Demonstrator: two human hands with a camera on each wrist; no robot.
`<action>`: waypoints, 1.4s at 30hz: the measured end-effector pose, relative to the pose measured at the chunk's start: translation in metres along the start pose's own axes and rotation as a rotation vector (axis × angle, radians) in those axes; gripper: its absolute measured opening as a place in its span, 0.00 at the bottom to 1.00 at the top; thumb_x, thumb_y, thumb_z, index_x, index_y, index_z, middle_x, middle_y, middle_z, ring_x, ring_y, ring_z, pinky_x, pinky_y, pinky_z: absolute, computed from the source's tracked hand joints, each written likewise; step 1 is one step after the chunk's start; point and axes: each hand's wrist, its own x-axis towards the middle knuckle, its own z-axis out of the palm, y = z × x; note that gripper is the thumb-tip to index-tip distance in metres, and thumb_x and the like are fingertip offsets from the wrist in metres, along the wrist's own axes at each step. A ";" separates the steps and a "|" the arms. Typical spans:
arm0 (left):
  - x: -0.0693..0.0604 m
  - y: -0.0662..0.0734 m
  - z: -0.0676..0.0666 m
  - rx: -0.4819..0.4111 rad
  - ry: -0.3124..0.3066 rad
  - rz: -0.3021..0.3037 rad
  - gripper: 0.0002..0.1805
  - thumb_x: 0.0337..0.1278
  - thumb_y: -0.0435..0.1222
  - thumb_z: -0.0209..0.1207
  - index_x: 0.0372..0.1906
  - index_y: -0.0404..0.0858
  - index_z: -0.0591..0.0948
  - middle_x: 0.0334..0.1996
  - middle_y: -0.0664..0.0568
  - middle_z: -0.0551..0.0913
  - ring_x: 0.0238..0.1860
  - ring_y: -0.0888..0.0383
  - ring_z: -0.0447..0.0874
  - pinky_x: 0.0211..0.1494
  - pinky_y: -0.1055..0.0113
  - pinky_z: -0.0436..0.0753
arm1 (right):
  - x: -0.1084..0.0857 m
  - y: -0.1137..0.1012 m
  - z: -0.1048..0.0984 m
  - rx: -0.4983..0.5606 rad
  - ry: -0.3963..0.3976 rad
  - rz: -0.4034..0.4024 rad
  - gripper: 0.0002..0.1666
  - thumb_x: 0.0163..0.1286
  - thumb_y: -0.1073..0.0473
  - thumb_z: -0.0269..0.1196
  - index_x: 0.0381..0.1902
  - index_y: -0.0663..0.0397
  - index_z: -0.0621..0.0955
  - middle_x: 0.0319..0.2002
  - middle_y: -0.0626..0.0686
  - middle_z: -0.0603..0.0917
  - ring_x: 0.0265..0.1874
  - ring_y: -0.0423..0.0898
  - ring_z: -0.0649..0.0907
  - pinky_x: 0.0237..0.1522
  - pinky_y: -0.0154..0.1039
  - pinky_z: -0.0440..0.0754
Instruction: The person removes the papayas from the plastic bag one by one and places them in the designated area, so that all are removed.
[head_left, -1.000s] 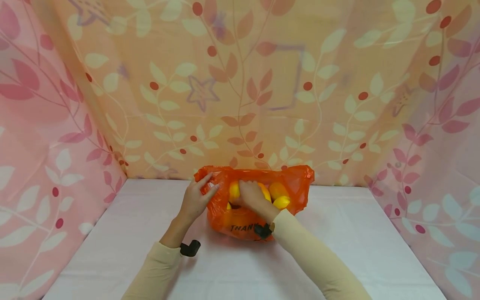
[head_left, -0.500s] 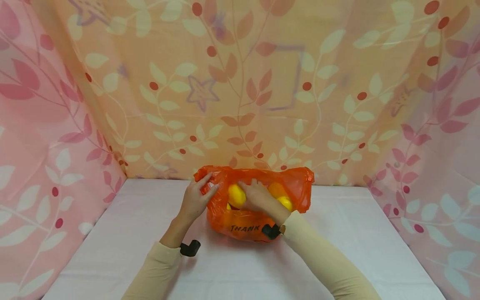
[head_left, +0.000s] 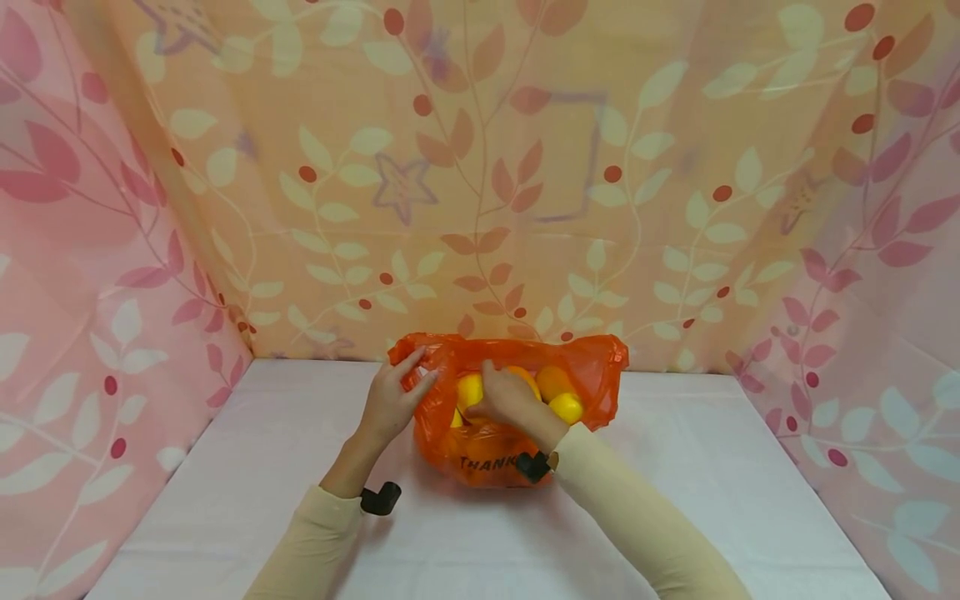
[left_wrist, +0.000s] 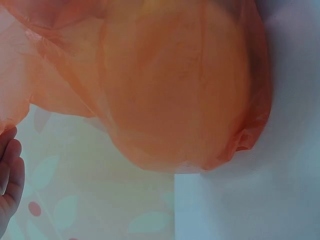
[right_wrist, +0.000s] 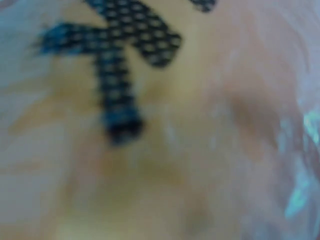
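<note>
An orange-red plastic bag [head_left: 480, 471] with black lettering rests on the table, its mouth gaping toward me. At its left rim, my left hand [head_left: 387, 400] pinches the thin plastic; the left wrist view shows the fingers [left_wrist: 14, 175] against the bag [left_wrist: 170, 100]. Inside the mouth, my right hand [head_left: 513, 398] has thumb and fingers around a yellow fruit [head_left: 469, 390], partly covered by the hand. Just right of it lie a small lemon-like fruit [head_left: 566, 407] and an orange-coloured fruit [head_left: 553, 382]. Blurred printed plastic [right_wrist: 120, 85] fills the right wrist view.
The bag stands on a white-covered table [head_left: 285, 467], near its back edge. A patterned cloth [head_left: 480, 167] rises behind it, and pink cloth walls [head_left: 67, 375] stand at both sides. A rounded bulge presses against the bag's left side.
My right hand drew back to the right with fingers spread, uncovering the yellow fruit, then came left again onto it. The left hand has stayed at the bag's rim.
</note>
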 end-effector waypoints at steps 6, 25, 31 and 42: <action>0.000 0.000 0.000 0.000 0.005 0.005 0.30 0.60 0.44 0.64 0.64 0.33 0.75 0.63 0.34 0.73 0.63 0.37 0.73 0.60 0.49 0.78 | 0.005 -0.002 0.004 0.043 -0.024 0.015 0.50 0.56 0.42 0.72 0.70 0.57 0.65 0.57 0.58 0.81 0.55 0.55 0.80 0.61 0.51 0.77; -0.001 0.000 -0.001 -0.001 0.015 0.005 0.30 0.60 0.44 0.64 0.63 0.33 0.76 0.63 0.34 0.74 0.62 0.37 0.73 0.63 0.48 0.76 | -0.003 0.005 -0.009 0.117 0.000 -0.080 0.47 0.53 0.42 0.72 0.67 0.50 0.68 0.54 0.55 0.79 0.52 0.55 0.76 0.56 0.51 0.77; -0.002 0.002 -0.002 -0.008 0.009 -0.004 0.30 0.60 0.45 0.63 0.64 0.34 0.75 0.64 0.34 0.73 0.64 0.37 0.72 0.62 0.48 0.77 | -0.019 0.013 -0.026 0.137 0.047 -0.148 0.45 0.52 0.45 0.72 0.67 0.45 0.68 0.51 0.53 0.78 0.47 0.52 0.76 0.47 0.48 0.79; -0.002 0.003 -0.004 0.001 0.009 0.004 0.30 0.60 0.45 0.63 0.64 0.33 0.76 0.63 0.34 0.73 0.64 0.37 0.72 0.64 0.46 0.74 | -0.040 0.026 -0.056 0.168 0.151 -0.261 0.49 0.51 0.44 0.72 0.70 0.44 0.65 0.56 0.56 0.76 0.48 0.53 0.77 0.46 0.50 0.80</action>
